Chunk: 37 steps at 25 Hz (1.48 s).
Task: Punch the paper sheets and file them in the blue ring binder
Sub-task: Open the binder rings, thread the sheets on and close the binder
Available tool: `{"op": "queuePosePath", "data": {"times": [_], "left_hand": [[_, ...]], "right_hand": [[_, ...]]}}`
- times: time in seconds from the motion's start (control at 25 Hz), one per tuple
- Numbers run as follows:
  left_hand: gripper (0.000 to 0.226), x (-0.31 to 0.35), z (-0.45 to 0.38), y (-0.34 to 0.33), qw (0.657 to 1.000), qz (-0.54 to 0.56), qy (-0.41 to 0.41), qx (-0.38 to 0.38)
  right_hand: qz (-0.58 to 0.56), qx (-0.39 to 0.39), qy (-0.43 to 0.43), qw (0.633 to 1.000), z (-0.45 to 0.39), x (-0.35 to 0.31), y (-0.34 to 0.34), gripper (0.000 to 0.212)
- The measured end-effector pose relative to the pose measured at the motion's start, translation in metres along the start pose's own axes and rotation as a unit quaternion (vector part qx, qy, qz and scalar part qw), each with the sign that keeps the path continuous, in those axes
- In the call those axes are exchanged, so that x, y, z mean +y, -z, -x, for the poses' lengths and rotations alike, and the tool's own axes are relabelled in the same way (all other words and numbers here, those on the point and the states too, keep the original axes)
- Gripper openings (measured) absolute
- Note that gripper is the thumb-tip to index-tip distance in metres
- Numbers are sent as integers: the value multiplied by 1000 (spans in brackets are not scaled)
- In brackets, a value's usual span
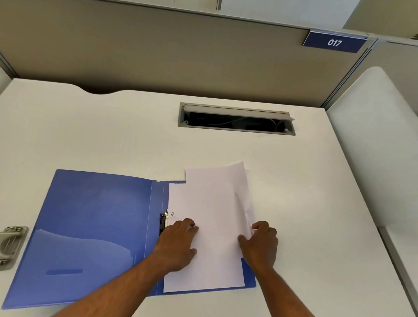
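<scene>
The paper sheets [209,224] were laid on the right half of the open blue ring binder [89,223], low in the frame's middle. They were pressed flat by the left hand [178,244], and their right edge was pinched by the right hand [261,242]. The punch [5,247] was left at the lower left of the tabletop [103,127]. Punching seemed done; fitting onto the rings seemed left.

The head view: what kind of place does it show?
Probably an open-plan office desk: grey fabric partition, blue sign numbered 017, and grey recessed cable box in the white desk.

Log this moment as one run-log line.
binder: open flat | sheets: on right half, by rings | left hand: pressing sheets | right hand: holding sheet edge | punch: idle, left
</scene>
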<state>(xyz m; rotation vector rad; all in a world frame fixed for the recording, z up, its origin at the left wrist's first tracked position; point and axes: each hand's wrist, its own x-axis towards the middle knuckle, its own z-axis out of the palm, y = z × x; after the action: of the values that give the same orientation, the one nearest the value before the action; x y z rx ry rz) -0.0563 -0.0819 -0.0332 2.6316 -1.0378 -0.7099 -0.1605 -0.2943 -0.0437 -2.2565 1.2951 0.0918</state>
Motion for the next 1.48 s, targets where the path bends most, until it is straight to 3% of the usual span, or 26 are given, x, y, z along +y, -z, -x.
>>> {"op": "queuePosePath", "data": {"times": [0.12, 0.36, 0.52, 0.64, 0.84, 1.16, 1.48], "left_hand": [[67, 1, 1, 0, 1000, 5, 3, 0], [68, 1, 1, -1, 1000, 7, 11, -3], [68, 1, 0, -1, 1000, -1, 6, -2], [68, -1, 0, -1, 1000, -2, 1, 1], [68, -6, 1, -2, 1000, 1, -15, 4], [66, -8, 3, 0, 1000, 13, -21, 10], [64, -9, 1, 1, 1000, 19, -18, 7]], "right_hand": [[42, 14, -1, 999, 9, -2, -2, 48], [-27, -40, -40, 998, 4, -9, 0, 62], [-110, -68, -49, 990, -3, 0, 10, 31], [-140, -67, -24, 988, -6, 6, 17, 19], [-151, -11, -9, 988, -14, 16, 26, 17], [-209, 114, -56, 970, -34, 43, 52, 19], [-413, 194, -80, 886, -35, 28, 57, 26]]}}
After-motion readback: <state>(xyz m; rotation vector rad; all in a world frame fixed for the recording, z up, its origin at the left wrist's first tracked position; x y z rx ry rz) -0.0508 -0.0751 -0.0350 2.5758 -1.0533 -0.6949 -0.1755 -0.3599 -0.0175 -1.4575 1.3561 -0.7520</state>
